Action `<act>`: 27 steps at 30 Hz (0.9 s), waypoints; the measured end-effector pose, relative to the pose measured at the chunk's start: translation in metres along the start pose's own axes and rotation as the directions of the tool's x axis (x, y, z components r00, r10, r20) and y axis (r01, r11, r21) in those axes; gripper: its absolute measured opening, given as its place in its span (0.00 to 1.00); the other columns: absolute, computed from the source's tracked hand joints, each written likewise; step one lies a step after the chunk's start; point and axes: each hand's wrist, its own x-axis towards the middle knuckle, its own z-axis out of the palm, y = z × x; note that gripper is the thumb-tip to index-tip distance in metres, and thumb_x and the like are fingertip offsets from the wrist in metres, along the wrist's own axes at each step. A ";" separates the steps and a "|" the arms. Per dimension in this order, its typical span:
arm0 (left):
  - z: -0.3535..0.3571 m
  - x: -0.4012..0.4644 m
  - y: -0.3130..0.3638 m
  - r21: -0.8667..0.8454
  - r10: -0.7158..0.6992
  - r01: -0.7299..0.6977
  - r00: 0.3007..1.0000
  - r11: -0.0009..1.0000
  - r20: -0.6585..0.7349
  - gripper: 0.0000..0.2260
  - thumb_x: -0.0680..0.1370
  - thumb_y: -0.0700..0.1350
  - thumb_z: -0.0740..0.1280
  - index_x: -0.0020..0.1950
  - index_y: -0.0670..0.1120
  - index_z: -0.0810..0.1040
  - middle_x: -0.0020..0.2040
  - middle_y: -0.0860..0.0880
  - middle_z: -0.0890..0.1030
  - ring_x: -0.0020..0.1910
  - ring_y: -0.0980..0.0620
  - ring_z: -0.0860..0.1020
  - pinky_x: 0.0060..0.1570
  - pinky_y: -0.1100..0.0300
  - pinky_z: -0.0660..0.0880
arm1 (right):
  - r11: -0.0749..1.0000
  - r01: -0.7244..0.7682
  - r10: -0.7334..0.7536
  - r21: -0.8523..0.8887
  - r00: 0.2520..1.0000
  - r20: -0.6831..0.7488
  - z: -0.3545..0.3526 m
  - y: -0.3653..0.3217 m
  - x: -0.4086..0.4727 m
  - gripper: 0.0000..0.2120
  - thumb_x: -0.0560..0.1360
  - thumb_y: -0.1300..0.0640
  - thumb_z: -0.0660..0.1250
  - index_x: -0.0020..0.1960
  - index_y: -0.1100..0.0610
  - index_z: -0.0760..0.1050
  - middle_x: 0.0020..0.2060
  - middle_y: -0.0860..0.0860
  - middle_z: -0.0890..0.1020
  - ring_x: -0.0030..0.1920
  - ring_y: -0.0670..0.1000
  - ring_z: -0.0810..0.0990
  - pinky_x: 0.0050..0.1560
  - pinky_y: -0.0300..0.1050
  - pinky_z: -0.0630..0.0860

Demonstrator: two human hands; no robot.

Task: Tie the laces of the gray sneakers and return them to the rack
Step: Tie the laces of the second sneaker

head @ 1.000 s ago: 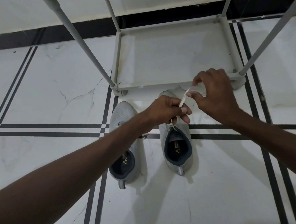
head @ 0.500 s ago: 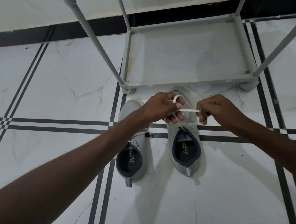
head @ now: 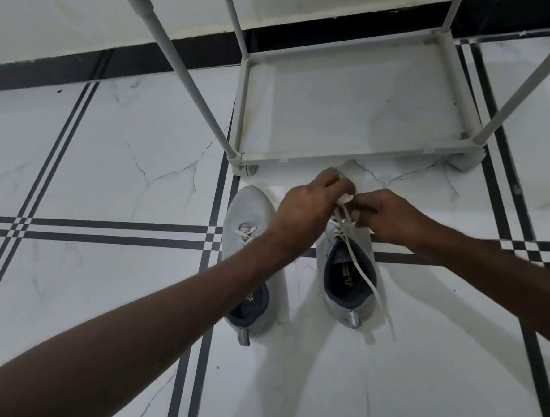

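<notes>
Fingers (head: 343,183) of the left hand (head: 309,207) are curling inward and pinching the white lace (head: 347,212) above the right sneaker (head: 348,277); fingers of the right hand (head: 392,218) are pinching the same lace from the other side, the two hands nearly touching. Head view: exactly which fingertips are gripping is hard to make out, since the knuckles are covering the contact point.

Both hands are hiding the toe of the right sneaker. One loose lace end (head: 372,285) is trailing back across the shoe's dark opening and over its heel-side edge onto the floor (head: 109,166). The left forearm is crossing over the left sneaker (head: 251,213), concealing its middle; its lacing is showing only partly, and whether it is tied cannot be told.

Both sneakers are standing on the floor just in front of the rack (head: 353,110), toes pointing toward it, side by side and slightly apart. The rack's bottom shelf is lying bare behind them; its posts are running out of the top of the frame. Open tile is lying to the left of the rack and on the near side of the sneakers.
</notes>
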 end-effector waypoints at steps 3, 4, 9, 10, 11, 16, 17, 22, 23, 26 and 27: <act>0.005 -0.001 0.007 -0.113 -0.092 0.085 0.994 0.990 -0.059 0.11 0.73 0.38 0.68 0.54 0.47 0.80 0.48 0.53 0.80 0.38 0.53 0.79 0.33 0.55 0.76 | 0.902 -0.168 0.133 0.398 0.985 0.114 0.002 -0.001 0.004 0.06 0.76 0.60 0.69 0.49 0.60 0.84 0.44 0.55 0.87 0.48 0.53 0.86 0.52 0.45 0.81; 0.005 -0.002 0.007 -0.199 -0.170 0.154 0.983 0.968 -0.065 0.11 0.73 0.38 0.69 0.54 0.48 0.80 0.47 0.54 0.81 0.39 0.56 0.79 0.36 0.55 0.78 | 0.867 -0.186 0.166 0.462 0.982 0.085 0.002 0.001 0.006 0.08 0.75 0.61 0.69 0.49 0.63 0.83 0.44 0.58 0.87 0.47 0.56 0.86 0.52 0.47 0.81; 0.000 -0.014 -0.004 -0.508 -0.580 0.553 0.805 0.660 0.124 0.12 0.69 0.38 0.77 0.50 0.46 0.83 0.31 0.55 0.76 0.28 0.63 0.75 0.31 0.71 0.73 | 0.722 -0.175 0.365 0.669 0.918 -0.154 -0.016 0.011 0.009 0.09 0.68 0.61 0.61 0.29 0.59 0.69 0.24 0.54 0.71 0.25 0.55 0.72 0.30 0.45 0.73; 0.000 -0.020 -0.008 -0.468 -0.612 0.615 0.770 0.635 0.181 0.11 0.69 0.38 0.78 0.49 0.46 0.83 0.30 0.55 0.76 0.26 0.64 0.74 0.29 0.72 0.71 | 0.736 -0.195 0.374 0.648 0.916 -0.148 -0.022 0.014 0.010 0.10 0.66 0.59 0.61 0.27 0.56 0.65 0.22 0.52 0.65 0.22 0.52 0.64 0.27 0.42 0.64; 0.000 -0.027 -0.013 -0.418 -0.635 0.673 0.731 0.610 0.250 0.11 0.68 0.38 0.78 0.48 0.45 0.84 0.30 0.54 0.79 0.25 0.65 0.75 0.29 0.71 0.74 | 0.798 -0.225 0.357 0.559 0.924 -0.137 -0.029 0.020 0.010 0.12 0.67 0.58 0.61 0.27 0.55 0.63 0.23 0.52 0.63 0.23 0.51 0.60 0.27 0.42 0.59; 0.007 -0.055 -0.038 -0.136 -0.704 0.863 0.480 0.487 0.523 0.13 0.70 0.40 0.78 0.52 0.43 0.82 0.40 0.41 0.86 0.35 0.45 0.86 0.40 0.48 0.84 | 0.795 -0.104 0.064 -0.597 0.994 -0.088 -0.054 0.073 0.002 0.26 0.74 0.45 0.68 0.24 0.56 0.65 0.21 0.50 0.70 0.25 0.50 0.70 0.32 0.42 0.64; 0.006 -0.056 -0.037 -0.072 -0.689 0.840 0.488 0.538 0.537 0.14 0.71 0.42 0.77 0.55 0.43 0.81 0.43 0.41 0.86 0.39 0.45 0.87 0.43 0.49 0.84 | 0.729 -0.082 0.048 -0.680 0.997 -0.068 -0.052 0.081 -0.002 0.24 0.73 0.42 0.67 0.25 0.56 0.69 0.22 0.48 0.73 0.27 0.50 0.73 0.32 0.42 0.66; 0.015 -0.048 -0.018 -0.050 -0.449 0.510 0.796 0.859 0.407 0.16 0.75 0.46 0.71 0.62 0.44 0.79 0.58 0.42 0.81 0.56 0.42 0.79 0.55 0.51 0.76 | 0.708 0.142 -0.159 -0.692 0.987 0.039 -0.016 0.085 -0.005 0.09 0.74 0.51 0.63 0.46 0.51 0.82 0.38 0.52 0.82 0.42 0.56 0.79 0.45 0.51 0.76; 0.018 -0.046 -0.011 -0.088 -0.416 0.491 0.809 0.867 0.415 0.15 0.76 0.47 0.71 0.61 0.44 0.80 0.57 0.42 0.81 0.56 0.43 0.79 0.56 0.51 0.75 | 0.737 0.188 -0.210 -0.650 0.977 0.045 -0.008 0.082 -0.003 0.09 0.73 0.53 0.62 0.47 0.51 0.81 0.38 0.52 0.82 0.42 0.56 0.78 0.46 0.51 0.75; 0.028 -0.042 0.003 -0.120 -0.426 0.536 0.771 0.836 0.473 0.13 0.75 0.51 0.72 0.55 0.45 0.80 0.50 0.45 0.86 0.51 0.46 0.82 0.50 0.55 0.76 | 0.815 0.234 -0.287 -0.530 0.958 -0.020 0.014 0.067 -0.004 0.05 0.72 0.56 0.66 0.44 0.54 0.80 0.38 0.52 0.82 0.41 0.54 0.77 0.43 0.45 0.69; 0.030 -0.041 0.004 -0.109 -0.448 0.555 0.759 0.825 0.473 0.12 0.74 0.51 0.73 0.53 0.46 0.80 0.47 0.45 0.86 0.48 0.46 0.82 0.47 0.56 0.75 | 0.854 0.208 -0.268 -0.477 0.962 -0.059 0.018 0.061 -0.005 0.04 0.72 0.57 0.67 0.42 0.56 0.78 0.37 0.52 0.81 0.40 0.54 0.76 0.41 0.44 0.66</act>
